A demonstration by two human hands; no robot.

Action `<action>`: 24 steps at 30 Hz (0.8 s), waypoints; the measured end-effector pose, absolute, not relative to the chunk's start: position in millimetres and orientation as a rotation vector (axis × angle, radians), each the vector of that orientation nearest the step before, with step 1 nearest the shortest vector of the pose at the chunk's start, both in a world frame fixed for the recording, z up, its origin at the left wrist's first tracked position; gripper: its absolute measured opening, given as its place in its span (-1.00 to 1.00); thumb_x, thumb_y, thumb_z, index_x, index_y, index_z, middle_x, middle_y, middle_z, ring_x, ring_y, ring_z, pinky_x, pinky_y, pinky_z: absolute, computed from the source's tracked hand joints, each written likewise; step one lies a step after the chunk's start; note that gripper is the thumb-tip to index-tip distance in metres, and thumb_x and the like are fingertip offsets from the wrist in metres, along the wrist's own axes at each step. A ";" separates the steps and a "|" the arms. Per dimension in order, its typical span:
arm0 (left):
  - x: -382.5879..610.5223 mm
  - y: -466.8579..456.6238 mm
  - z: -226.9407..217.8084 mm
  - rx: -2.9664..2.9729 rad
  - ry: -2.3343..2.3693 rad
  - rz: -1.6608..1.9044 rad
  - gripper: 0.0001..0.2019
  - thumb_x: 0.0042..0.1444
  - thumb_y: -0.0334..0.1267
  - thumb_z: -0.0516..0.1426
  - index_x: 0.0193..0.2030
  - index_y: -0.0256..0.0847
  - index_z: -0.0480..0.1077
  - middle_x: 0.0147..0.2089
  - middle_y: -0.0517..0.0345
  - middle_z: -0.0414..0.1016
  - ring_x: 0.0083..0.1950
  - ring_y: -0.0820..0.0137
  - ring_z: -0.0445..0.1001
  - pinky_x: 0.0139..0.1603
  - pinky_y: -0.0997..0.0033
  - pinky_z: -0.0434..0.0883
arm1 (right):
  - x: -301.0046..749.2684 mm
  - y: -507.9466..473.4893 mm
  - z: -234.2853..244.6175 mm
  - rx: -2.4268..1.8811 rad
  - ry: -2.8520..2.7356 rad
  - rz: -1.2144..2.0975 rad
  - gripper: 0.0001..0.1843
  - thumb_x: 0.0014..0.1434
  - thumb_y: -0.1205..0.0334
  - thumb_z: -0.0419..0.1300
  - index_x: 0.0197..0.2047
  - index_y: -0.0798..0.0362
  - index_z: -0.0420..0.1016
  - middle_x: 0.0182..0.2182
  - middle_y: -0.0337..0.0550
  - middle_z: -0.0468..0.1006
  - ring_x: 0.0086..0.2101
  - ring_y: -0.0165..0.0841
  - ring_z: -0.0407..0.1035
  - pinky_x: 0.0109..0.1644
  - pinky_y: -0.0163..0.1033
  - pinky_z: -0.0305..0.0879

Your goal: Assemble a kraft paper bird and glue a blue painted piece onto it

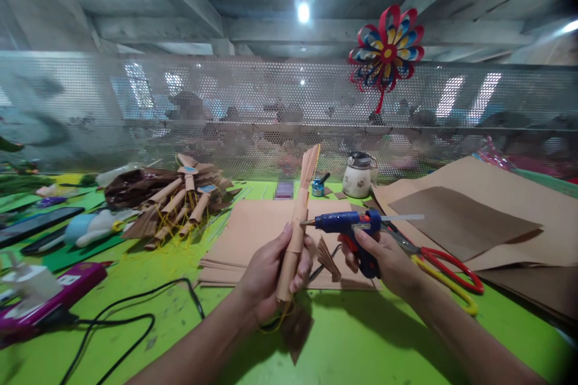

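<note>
Wrapped around a rolled brown paper tube (289, 264) is my left hand (271, 271). A pleated paper fan piece (309, 165) with yellow string rises from the tube's top, and more string hangs near its lower end. My right hand (379, 252) grips a blue hot glue gun (347, 221) by its handle, fingers closed. The gun's nozzle points left and meets, or nearly meets, the side of the tube. From its rear sticks a translucent glue stick (401, 217). Beneath both hands lies a stack of brown paper sheets (246, 222), with a small pleated paper piece (329, 258) on it.
Scissors (451, 271) with red and yellow handles lie right of my right hand. Large brown sheets (469, 222) cover the right side. At left are finished-looking paper pieces (180, 198), a magenta power strip (76, 295) and black cable (121, 304). A white jug (356, 177) stands behind.
</note>
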State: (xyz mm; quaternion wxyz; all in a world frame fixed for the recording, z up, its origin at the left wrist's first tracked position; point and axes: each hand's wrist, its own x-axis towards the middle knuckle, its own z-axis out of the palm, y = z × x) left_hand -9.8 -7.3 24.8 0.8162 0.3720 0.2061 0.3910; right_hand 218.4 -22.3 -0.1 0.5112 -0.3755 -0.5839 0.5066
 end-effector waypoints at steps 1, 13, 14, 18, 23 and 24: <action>-9.9 -7.4 24.6 0.793 0.437 0.835 -0.49 0.46 -0.07 -0.18 -0.28 -0.36 0.42 -0.61 0.17 0.33 -0.70 0.57 0.24 -0.71 0.68 0.19 | 218.6 -22.3 -0.7 -0.903 -1.411 1.219 -0.50 0.33 -0.14 0.13 -0.39 0.13 0.50 -0.51 -0.14 0.46 -0.52 -0.40 0.31 -0.43 -0.24 0.16; -8.3 -9.4 25.0 0.775 0.453 0.810 -0.50 0.46 -0.09 -0.20 -0.26 -0.34 0.42 -0.62 0.18 0.32 -0.71 0.57 0.23 -0.72 0.68 0.18 | 212.1 -22.8 7.1 -0.871 -1.326 1.256 -0.51 0.21 -0.19 0.26 -0.33 0.15 0.53 -0.52 -0.15 0.47 -0.54 -0.41 0.32 -0.44 -0.27 0.20; -8.7 -9.3 25.2 0.777 0.453 0.810 -0.51 0.46 -0.09 -0.20 -0.26 -0.34 0.42 -0.61 0.18 0.32 -0.71 0.57 0.24 -0.72 0.68 0.19 | 213.1 -22.5 6.7 -0.869 -1.330 1.261 -0.52 0.21 -0.18 0.26 -0.30 0.15 0.54 -0.52 -0.15 0.47 -0.54 -0.41 0.32 -0.44 -0.27 0.20; -9.5 -9.3 24.9 0.780 0.449 0.811 -0.52 0.46 -0.10 -0.19 -0.26 -0.34 0.41 -0.61 0.17 0.33 -0.70 0.57 0.25 -0.71 0.68 0.19 | 213.5 -23.6 6.7 -0.828 -1.379 1.274 -0.52 0.27 -0.16 0.21 -0.37 0.14 0.52 -0.51 -0.15 0.46 -0.52 -0.42 0.32 -0.44 -0.28 0.18; -8.5 -10.2 24.8 0.781 0.440 0.807 -0.51 0.46 -0.09 -0.18 -0.26 -0.35 0.43 -0.62 0.17 0.32 -0.71 0.56 0.23 -0.71 0.68 0.19 | 212.4 -23.9 6.9 -0.851 -1.375 1.238 -0.52 0.26 -0.17 0.21 -0.37 0.13 0.51 -0.49 -0.13 0.48 -0.50 -0.40 0.34 -0.41 -0.26 0.21; -8.5 -10.4 25.0 0.782 0.439 0.809 -0.51 0.46 -0.09 -0.18 -0.26 -0.35 0.43 -0.62 0.17 0.33 -0.71 0.56 0.23 -0.71 0.68 0.19 | 213.7 -22.9 5.9 -0.866 -1.356 1.230 -0.53 0.26 -0.17 0.21 -0.33 0.13 0.52 -0.48 -0.13 0.49 -0.51 -0.40 0.34 -0.41 -0.26 0.21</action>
